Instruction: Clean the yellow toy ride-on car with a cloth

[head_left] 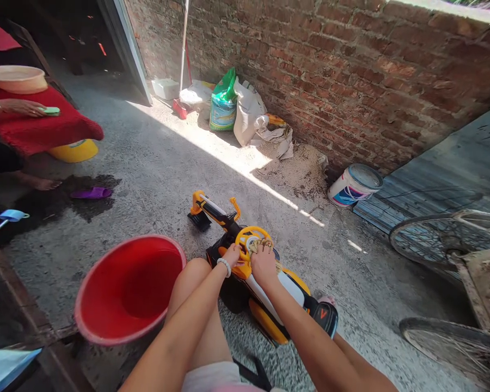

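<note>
A yellow, black and white toy ride-on car (269, 296) lies on the concrete floor between my knees. My left hand (231, 255), with a bead bracelet on the wrist, grips the left rim of its yellow steering wheel (251, 236). My right hand (263, 262) is closed on a brownish scrub pad (256, 245) pressed against the middle of the wheel. The car's front bar with a black wheel (199, 219) points away from me.
A large red plastic tub (126, 288) stands at my left knee. Another person in red sits at far left, a hand (22, 108) on a green object. Bags (237, 111) and a paint bucket (353, 186) line the brick wall. Bicycle wheels (445, 239) lie at right.
</note>
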{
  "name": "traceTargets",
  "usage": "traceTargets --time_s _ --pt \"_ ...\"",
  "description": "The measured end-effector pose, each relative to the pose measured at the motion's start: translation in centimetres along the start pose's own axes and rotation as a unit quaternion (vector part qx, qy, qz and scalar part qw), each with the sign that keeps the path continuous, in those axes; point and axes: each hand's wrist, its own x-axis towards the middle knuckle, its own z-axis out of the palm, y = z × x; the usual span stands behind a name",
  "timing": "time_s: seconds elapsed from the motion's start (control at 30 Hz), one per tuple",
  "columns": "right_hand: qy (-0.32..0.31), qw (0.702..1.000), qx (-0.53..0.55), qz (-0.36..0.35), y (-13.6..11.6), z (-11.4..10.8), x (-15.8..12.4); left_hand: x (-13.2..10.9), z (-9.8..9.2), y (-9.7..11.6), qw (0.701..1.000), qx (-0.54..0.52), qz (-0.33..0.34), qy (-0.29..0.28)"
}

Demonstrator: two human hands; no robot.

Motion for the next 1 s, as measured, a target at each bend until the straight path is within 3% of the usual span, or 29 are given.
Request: traceTargets --time_s 0.23,0.43,0.6,0.8,1.0 --pt "0.011 0.999 0.016 -0.047 0.4 -1.5 2.1 -0.4 0.3 0.5 1.000 0.014 -0.014 -0.002" --pt "-0.007 0.999 0.038 0.005 2.0 -2.7 5.0 -0.3 0.5 0.3 1.000 0.015 -0.018 0.008" --pt "-0.020 0.994 -0.035 -0.102 2.7 -3.4 5.7 0.0 0.3 0.3 1.000 0.019 -0.018 0.004" --pt "-0.045 0.954 -0.112 -0.275 3.3 -5.2 6.6 0.6 0.1 -0.2 0.999 0.029 -0.017 -0.002" --pt "-0.032 0.940 -0.118 -0.319 3.4 -5.0 5.9 1.1 0.1 -0.5 0.999 0.030 -0.021 0.000"
